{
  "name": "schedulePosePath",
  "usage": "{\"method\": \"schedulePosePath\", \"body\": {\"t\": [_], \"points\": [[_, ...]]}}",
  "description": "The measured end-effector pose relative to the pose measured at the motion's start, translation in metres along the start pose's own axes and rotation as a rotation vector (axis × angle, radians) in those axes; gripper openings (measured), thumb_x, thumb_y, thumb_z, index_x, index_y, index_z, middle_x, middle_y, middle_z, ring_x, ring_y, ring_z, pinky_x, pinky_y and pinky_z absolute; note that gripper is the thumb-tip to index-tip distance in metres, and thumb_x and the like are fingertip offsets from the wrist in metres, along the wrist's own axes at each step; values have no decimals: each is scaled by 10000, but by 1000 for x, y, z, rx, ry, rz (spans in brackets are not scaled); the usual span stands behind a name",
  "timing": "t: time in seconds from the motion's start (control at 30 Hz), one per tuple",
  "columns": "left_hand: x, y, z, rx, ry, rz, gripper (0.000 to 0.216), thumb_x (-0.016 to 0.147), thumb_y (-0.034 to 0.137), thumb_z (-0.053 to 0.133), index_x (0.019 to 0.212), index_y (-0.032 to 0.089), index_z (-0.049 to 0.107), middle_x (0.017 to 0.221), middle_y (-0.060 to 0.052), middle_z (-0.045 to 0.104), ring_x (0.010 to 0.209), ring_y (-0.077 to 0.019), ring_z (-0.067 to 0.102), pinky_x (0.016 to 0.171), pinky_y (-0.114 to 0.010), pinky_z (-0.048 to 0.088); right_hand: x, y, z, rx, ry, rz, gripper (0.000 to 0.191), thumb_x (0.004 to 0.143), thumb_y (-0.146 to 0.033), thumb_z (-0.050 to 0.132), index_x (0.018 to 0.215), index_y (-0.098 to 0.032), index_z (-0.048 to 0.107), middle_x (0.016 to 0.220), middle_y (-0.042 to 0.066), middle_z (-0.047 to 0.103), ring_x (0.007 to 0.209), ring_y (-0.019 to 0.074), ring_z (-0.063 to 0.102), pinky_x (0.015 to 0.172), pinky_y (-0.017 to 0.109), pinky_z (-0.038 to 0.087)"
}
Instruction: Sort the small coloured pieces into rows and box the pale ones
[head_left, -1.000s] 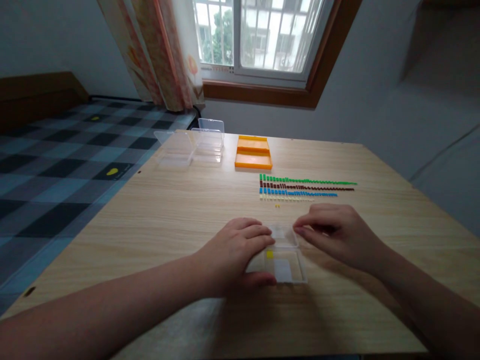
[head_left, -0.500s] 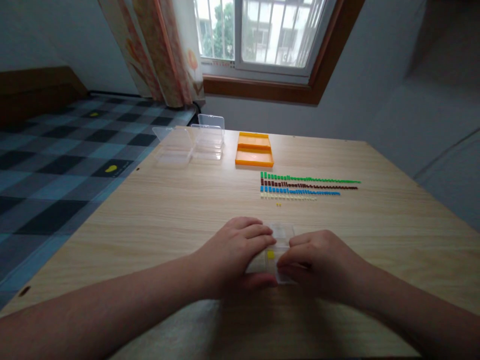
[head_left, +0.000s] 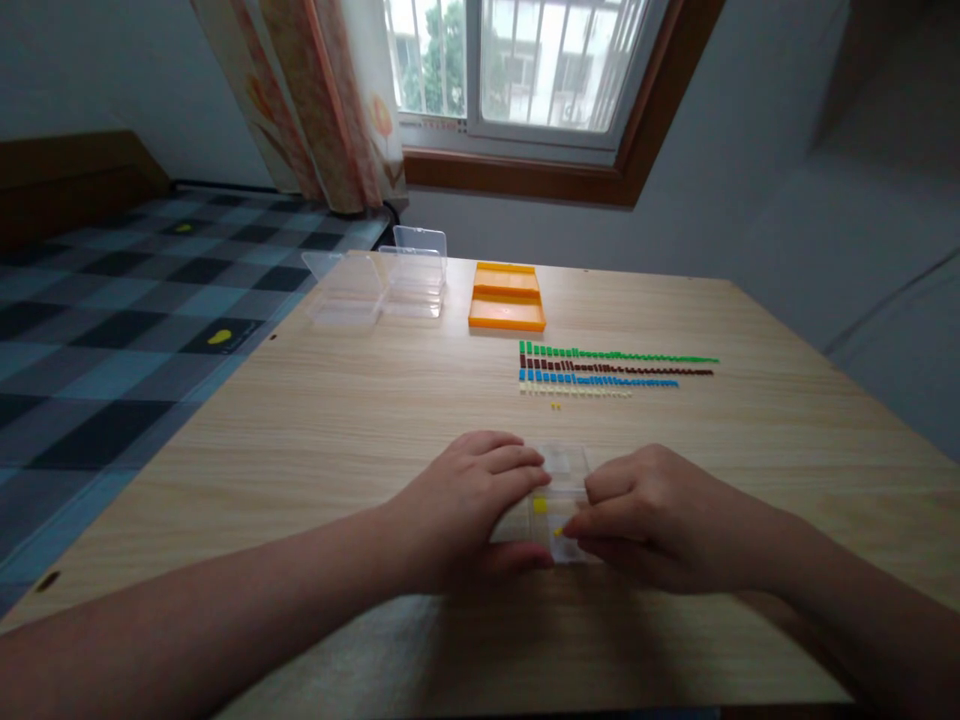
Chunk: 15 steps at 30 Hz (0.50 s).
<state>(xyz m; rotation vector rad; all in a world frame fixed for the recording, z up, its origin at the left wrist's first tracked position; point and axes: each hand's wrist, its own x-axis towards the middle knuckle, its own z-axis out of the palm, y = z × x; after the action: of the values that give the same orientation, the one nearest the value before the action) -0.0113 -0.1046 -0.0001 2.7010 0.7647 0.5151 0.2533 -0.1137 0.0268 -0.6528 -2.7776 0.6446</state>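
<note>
Clear plastic is being clasped in the head view: a small open box [head_left: 561,490], near the front of the wooden surface [head_left: 300,440], is being grasped at its left side by the left hand [head_left: 476,500], its fingers being spread toward the lid and its thumb being pressed along the near edge. The lid is being laid back, away from the person. Inside the base, a yellow block [head_left: 540,506] is being seen at the far side, near the left fingers. The base's right side is being covered by the right hand [head_left: 652,510], whose index finger and thumb are being held close together; a tiny yellow piece [head_left: 558,532] is being shown at their tips. Whether that grip is being clenched on the piece or only being rested against it cannot be told.

Beyond the box, two yellow bits [head_left: 553,407] are being displayed just before four rows, pale [head_left: 523,391] nearest, then blue [head_left: 523,376], brown [head_left: 523,361] and green [head_left: 523,347], all being stretched rightward. Farther back, an open orange case [head_left: 507,324] is being flanked on its left by two clear cases [head_left: 412,290]. A checked bed [head_left: 97,270] is being seen beside the surface, and light is being admitted by a window [head_left: 547,70].
</note>
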Motion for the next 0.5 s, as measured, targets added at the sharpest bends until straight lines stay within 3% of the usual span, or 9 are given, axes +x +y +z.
{"method": "schedulePosePath", "body": {"t": [0.2,0.5], "points": [[0,-1,2,-15,15,8,560,860,560,760,1252,170,673,1293,-119,700,1222,-328,618,1085,-498,465,2,7,5,-75,-26,-25,229,953,-199,544,1031,-214,758,728,-6,606,609,88,464,582,261,265],[0,-1,1,-20,23,10,558,863,562,758,1252,170,676,1297,-119,699,1224,-322,616,1085,-497,463,6,5,12,-143,47,-1,226,989,-195,523,975,-196,749,756,-2,629,597,78,459,573,267,260]]}}
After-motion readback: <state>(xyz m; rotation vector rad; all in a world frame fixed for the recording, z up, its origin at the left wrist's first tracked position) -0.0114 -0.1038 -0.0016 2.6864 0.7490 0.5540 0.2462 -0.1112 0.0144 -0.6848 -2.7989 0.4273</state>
